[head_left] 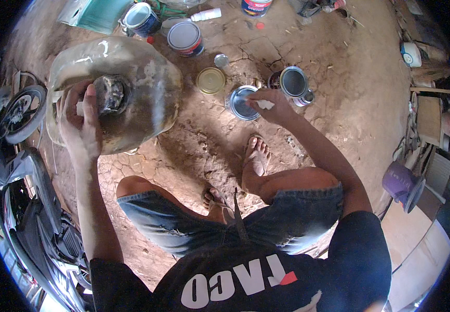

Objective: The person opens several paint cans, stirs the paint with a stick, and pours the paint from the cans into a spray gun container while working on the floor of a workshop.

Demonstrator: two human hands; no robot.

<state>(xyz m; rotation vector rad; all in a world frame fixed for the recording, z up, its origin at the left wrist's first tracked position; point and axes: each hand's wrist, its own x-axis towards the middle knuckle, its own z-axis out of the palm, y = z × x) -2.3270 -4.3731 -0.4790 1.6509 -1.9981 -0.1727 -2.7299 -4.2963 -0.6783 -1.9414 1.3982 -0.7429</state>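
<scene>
My left hand (79,112) grips the top of a large translucent plastic container (152,93) at the left, beside its dark, raised middle (111,93); a small white piece shows between the fingers. My right hand (269,106) pinches a small white scrap, perhaps cloth or paper, over an open can (238,112) with grey-blue contents. Just right of it is another open can (293,80) beside a small tin (305,99). A gold lid (210,81) and a smaller silver lid (221,60) lie on the dirt floor (339,135) nearby.
Several cans (184,37), a white bottle (207,14) and a teal container (84,15) sit at the back. A wheel (24,112) and black vehicle parts (32,208) crowd the left. Boards (425,119) and a purple bucket (396,182) line the right. My sandalled feet are below.
</scene>
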